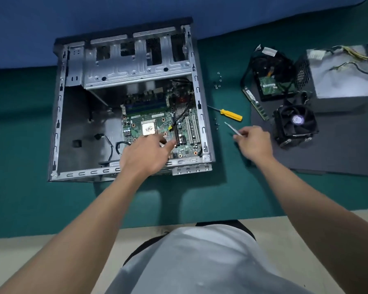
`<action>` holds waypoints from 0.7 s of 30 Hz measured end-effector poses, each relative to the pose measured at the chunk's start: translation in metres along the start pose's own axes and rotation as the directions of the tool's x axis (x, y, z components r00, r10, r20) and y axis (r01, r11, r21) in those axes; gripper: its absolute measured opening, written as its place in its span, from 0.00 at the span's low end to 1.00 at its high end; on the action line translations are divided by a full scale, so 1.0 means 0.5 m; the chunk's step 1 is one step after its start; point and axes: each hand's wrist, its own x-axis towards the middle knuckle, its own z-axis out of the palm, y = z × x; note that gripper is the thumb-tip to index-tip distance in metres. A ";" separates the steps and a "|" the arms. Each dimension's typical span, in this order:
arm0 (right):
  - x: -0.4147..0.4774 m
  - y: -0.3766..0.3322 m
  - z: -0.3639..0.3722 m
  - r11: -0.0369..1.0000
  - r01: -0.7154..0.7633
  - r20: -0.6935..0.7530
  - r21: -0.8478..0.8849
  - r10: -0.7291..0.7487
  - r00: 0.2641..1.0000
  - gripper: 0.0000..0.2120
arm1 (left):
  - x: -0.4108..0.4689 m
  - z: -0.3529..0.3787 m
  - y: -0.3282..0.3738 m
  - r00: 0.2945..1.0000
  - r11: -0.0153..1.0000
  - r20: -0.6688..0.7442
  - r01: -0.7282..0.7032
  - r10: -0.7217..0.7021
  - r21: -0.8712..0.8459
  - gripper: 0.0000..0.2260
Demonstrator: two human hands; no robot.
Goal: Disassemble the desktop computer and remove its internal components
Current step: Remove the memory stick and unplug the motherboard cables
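An open grey desktop case (60,115) lies flat on the green table. Its green motherboard (157,124) sits in the right half, with a bare silver CPU (148,128) at its middle. My left hand (145,154) reaches over the case's front rim, its index finger stretched out toward the black slot near the board's front edge. My right hand (254,143) hovers to the right of the case and pinches thin metal tweezers (232,128), tips pointing up and left.
A yellow-handled screwdriver (229,114) and loose screws (218,82) lie right of the case. On a dark mat (327,158) sit a cooler fan (295,124), a RAM stick (256,103), a hard drive (270,81) and a grey power supply (344,81).
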 end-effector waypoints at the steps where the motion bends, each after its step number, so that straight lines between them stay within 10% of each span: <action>1: 0.001 -0.005 0.017 0.995 -0.004 0.009 -0.100 0.005 1.000 0.09 | -0.002 -0.001 0.000 1.000 1.000 0.003 0.003 -0.003 -0.003 0.24; 16: -0.013 -0.027 0.035 0.838 0.177 0.070 -0.516 -0.165 0.984 0.10 | -0.026 -0.019 -0.014 0.998 0.995 -0.048 -0.044 0.040 -0.092 0.14; 21: -0.032 -0.030 0.038 0.820 0.192 0.058 -0.539 -0.192 0.980 0.06 | -0.037 -0.043 -0.080 0.954 0.991 -0.273 -0.135 0.124 -0.024 0.12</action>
